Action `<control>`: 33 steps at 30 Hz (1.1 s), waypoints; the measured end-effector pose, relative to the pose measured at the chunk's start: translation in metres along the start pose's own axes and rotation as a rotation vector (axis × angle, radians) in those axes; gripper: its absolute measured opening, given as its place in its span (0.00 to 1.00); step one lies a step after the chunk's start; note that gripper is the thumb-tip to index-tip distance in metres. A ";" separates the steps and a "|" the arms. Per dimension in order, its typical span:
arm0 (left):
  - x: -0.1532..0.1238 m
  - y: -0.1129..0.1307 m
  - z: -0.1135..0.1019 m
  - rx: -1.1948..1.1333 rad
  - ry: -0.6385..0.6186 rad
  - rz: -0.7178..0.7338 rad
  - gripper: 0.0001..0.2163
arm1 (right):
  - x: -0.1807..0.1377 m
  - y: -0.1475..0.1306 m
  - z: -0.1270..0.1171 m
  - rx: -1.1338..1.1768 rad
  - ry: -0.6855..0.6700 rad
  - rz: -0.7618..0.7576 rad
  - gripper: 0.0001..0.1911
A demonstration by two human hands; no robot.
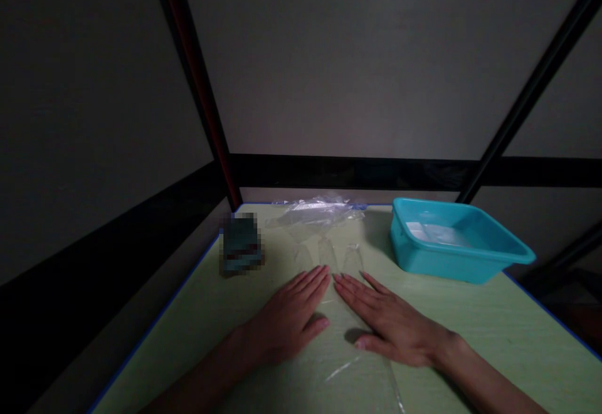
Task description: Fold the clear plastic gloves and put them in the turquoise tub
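A clear disposable plastic glove [345,373] lies spread flat on the table, its finger parts pointing toward the back. My left hand [296,317] rests palm down on the glove's left side, fingers stretched out and thumb apart. On the right side, my right hand [392,323] also lies flat, with its fingers extended toward the middle. The fingertips of both hands nearly meet just below the glove's finger parts. Much of the glove beneath the hands is hidden.
Crumpled clear plastic [320,210] is heaped at the table's back edge. A turquoise plastic basin [442,265] stands at the back right with something white and flat [437,233] inside. A blurred-out dark object [242,241] sits at the back left. The pale green table [498,332] has blue edging.
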State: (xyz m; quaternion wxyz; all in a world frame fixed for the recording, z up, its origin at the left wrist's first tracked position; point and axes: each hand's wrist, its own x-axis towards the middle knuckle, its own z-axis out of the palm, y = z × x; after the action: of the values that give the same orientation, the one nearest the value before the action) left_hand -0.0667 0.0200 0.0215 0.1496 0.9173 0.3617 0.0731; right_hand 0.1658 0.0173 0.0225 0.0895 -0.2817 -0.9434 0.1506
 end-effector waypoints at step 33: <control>0.030 -0.014 -0.002 -1.342 -0.238 -0.143 0.25 | -0.028 -0.035 -0.024 0.340 -0.086 0.020 0.09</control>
State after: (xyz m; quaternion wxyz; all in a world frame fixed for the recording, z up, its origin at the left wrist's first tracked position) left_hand -0.0543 0.0506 0.0193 0.7290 0.6017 0.2787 0.1700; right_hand 0.1769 -0.0204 0.0545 0.0940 -0.2652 -0.9044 0.3207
